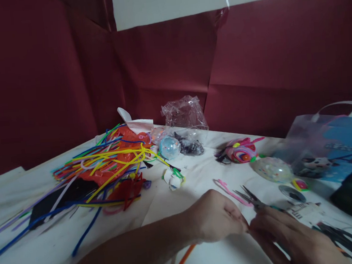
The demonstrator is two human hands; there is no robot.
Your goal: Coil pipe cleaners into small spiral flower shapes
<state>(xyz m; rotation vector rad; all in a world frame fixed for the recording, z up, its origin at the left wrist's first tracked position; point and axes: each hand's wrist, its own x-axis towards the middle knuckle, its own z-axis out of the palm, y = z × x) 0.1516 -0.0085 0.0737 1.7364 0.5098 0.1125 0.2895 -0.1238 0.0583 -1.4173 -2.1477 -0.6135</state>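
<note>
My left hand [217, 218] is closed in a pinch near the front of the white table, its fingertips meeting those of my right hand. An orange pipe cleaner [183, 261] shows below my left wrist; whether it runs into the fingers is hidden. Under my right hand [290, 235], the fingers are curled around pliers [253, 199], whose jaws point up and left, apart. Whatever is pinched between the fingertips is too small to make out. A pink pipe cleaner piece [233, 192] lies just left of the jaws.
Coloured pipe cleaners [105, 162] are piled at the left. Behind are a clear ball [169, 147] and a crumpled plastic bag [185, 115]. At the right are a pink bundle [241, 151], a tape roll [292, 193], black-handled scissors [349, 240] and a blue bag [344, 143].
</note>
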